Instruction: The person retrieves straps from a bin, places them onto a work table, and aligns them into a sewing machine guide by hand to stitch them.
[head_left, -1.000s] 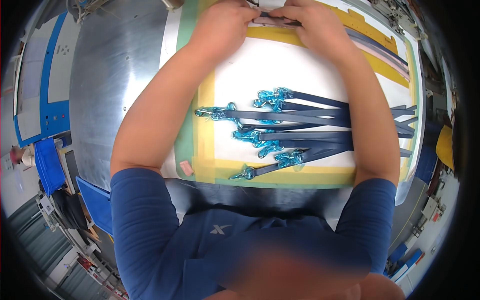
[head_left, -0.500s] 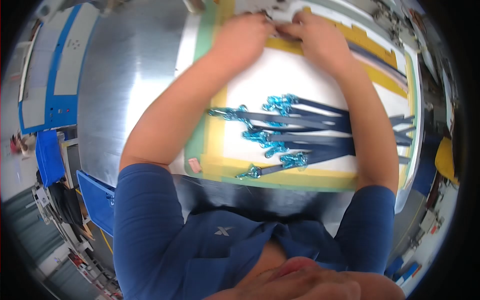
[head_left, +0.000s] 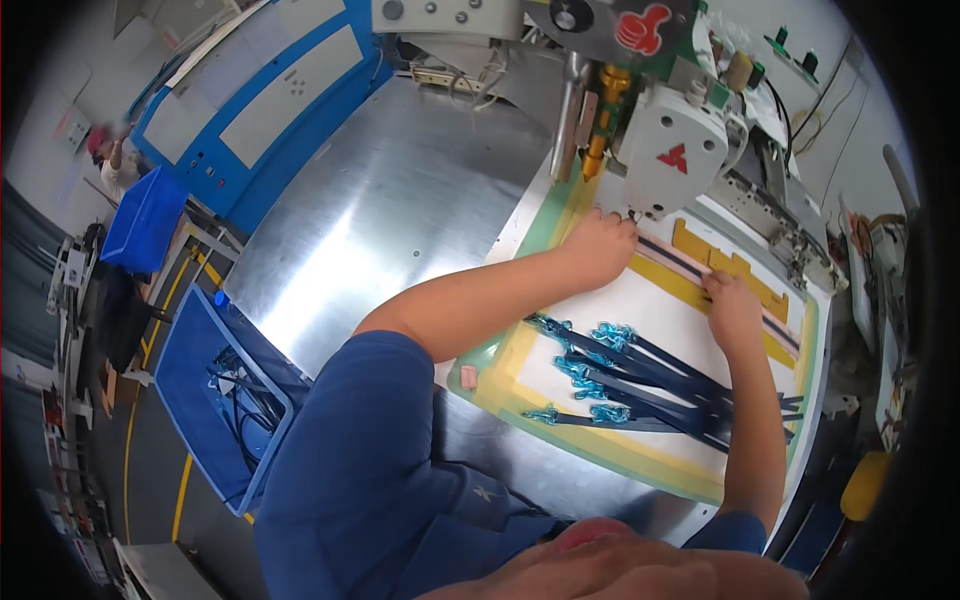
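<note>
A dark strap (head_left: 672, 257) lies along a narrow pale slot between mustard-yellow guide plates (head_left: 668, 285). My left hand (head_left: 600, 250) is closed at the strap's left end, right beneath the white sewing machine head (head_left: 675, 150); its fingertips are partly hidden. Farther along the same strap, my right hand (head_left: 733, 308) pinches it with thumb and finger. Below my hands, several navy straps (head_left: 660, 385) lie in a fanned bundle, their left ends fitted with clips in shiny blue wrapping (head_left: 578, 375). My right forearm passes over the bundle's right part.
A metal table (head_left: 380, 220) extends left of the taped white work plate (head_left: 515, 365). A small pink block (head_left: 468, 377) sits at the plate's corner. On my left stands a blue bin (head_left: 215, 400) holding dark straps. A brass-coloured rod (head_left: 603, 125) hangs beside the machine head. Another person (head_left: 112, 165) is far back.
The view has tilted up and turned, bringing the machine head into sight. My hands, close together before, are now apart, with my right hand farther right along the strap.
</note>
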